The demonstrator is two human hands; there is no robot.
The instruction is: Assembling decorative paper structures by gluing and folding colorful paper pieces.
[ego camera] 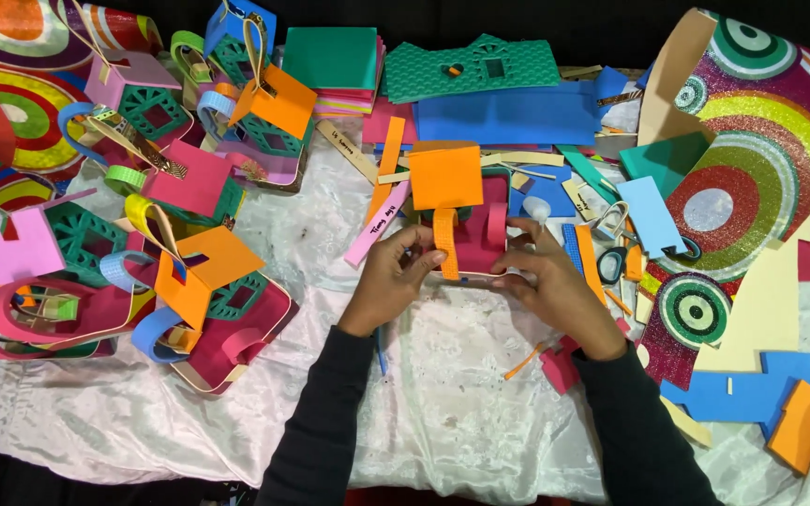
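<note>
we see a surface covered by a crinkled white cloth (442, 412), bare mostly at the near middle. on its left lies a heap of finished foam houses (142, 215) in pink, orange, green and blue. at the far edge sit a stack of foam sheets (335, 61), a green house-front cutout (475, 67) and a wide blue sheet (508, 117). to the right lie glitter sheets with ringed circles (761, 141), a cream sheet (766, 309), blue and orange offcuts (771, 403) and scissors (616, 262).
</note>
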